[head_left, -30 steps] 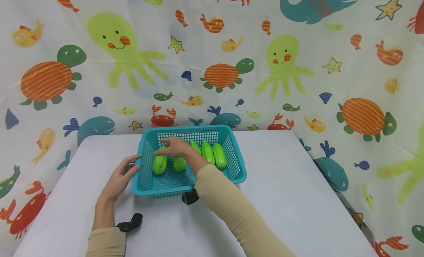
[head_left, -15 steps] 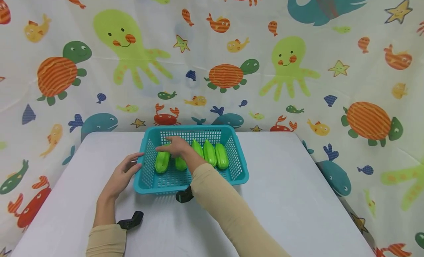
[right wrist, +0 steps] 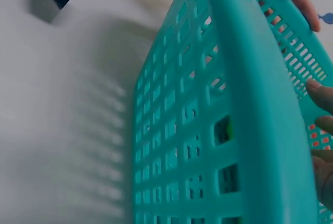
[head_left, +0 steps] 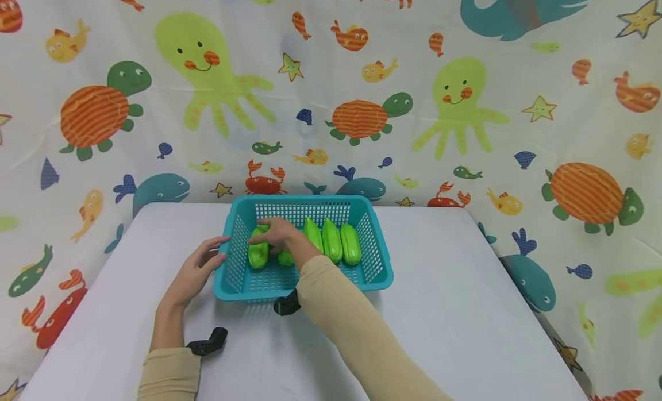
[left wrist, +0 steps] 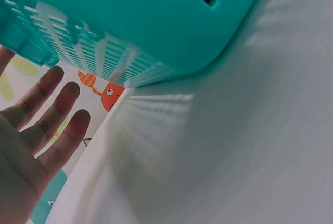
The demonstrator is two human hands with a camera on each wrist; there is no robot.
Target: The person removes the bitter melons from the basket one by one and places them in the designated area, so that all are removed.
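A turquoise plastic basket point(head_left: 248, 296) sits on the white table and holds several bright green, elongated, ridged vegetables. My left hand point(head_left: 195, 269) is at the basket's left side, its fingertips at the rim; in the left wrist view the left hand's spread fingers point(left wrist: 70, 135) show beside the basket wall point(left wrist: 140, 26). Over the basket's inside hovers my right hand point(head_left: 281, 237), fingers extended and apart, above the leftmost vegetable point(head_left: 258, 255) and a second vegetable point(head_left: 285, 258), which it partly hides. Whether it touches them cannot be seen. Nothing shows between the right fingers point(right wrist: 321, 98).
Three more green vegetables point(head_left: 332, 240) lie side by side at the basket's right. A black wrist device point(head_left: 209, 342) is by the left forearm, another point(head_left: 287, 303) below the basket's front rim. A sea-animal printed curtain point(head_left: 310, 102) hangs behind the table point(head_left: 439, 286).
The head view has swung slightly, shifting the scene right. Relative to the basket, my right wrist has moved a little left, covering more of the second vegetable. The left hand stays at the rim.
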